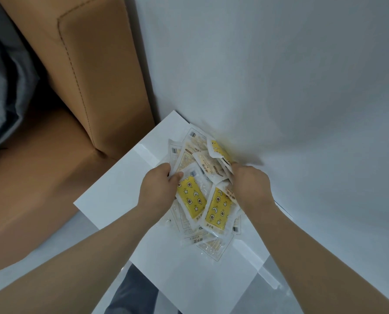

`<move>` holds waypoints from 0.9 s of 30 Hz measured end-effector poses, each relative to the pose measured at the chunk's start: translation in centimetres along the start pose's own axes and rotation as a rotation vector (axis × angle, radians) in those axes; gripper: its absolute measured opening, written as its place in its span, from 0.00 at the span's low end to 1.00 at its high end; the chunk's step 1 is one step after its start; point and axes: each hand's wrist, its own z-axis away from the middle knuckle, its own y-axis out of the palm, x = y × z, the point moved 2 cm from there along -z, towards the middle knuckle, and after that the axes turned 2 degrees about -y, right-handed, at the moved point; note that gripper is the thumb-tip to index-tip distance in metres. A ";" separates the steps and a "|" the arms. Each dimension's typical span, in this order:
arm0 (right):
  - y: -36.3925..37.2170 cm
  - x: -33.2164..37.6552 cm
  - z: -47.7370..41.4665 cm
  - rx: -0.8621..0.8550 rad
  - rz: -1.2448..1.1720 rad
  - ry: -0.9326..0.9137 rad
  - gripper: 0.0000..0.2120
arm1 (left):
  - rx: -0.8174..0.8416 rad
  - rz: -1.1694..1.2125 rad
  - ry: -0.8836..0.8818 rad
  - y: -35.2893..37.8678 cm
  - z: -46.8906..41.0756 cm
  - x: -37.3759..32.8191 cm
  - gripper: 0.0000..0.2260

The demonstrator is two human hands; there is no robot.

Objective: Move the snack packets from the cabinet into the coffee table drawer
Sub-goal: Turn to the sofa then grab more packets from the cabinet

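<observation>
We stand over the cabinet (pixel 112 191), a white top set in the corner between the tan sofa (pixel 87 87) and the wall (pixel 279 64). The packets (pixel 202 191) lie on it in one loose heap, yellow ones with a star pattern mixed with paler ones, overlapping at all angles.

Our left hand (pixel 159 189) closes on the heap's left side: its fingers (pixel 166 168) are curled, with the thumb pinching the edge of a few packets. Our right hand (pixel 250 186) is curled into the right side. Its fingertips are buried in the heap, so we cannot see how many packets it has, but it does seem to grip some. A yellow packet (pixel 219 150) just above that hand is smeared with motion blur.

We judge this to be the gathering step: both hands are scooping the heap together from either side, and nothing has left the cabinet. The coffee table drawer is not in view.

The next move calls for squeezing the two hands toward each other so the slippery wrappers bunch up, then lifting the bundle as one. The packets nearest us, beyond either hand's reach, will likely be left behind or slide out, so a second trip may be needed.
</observation>
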 end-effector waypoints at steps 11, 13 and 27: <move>-4.7 -1.0 1.9 -0.060 -0.108 -0.055 0.08 | -0.049 -0.107 0.108 -2.3 2.3 -1.5 0.10; -5.6 -1.1 2.4 -0.076 -0.142 -0.057 0.08 | -0.055 -0.109 0.108 -2.9 2.9 -1.8 0.10; -13.5 -0.6 12.2 -0.221 -0.435 -0.024 0.10 | -0.106 -0.081 0.265 -10.2 12.1 -7.9 0.14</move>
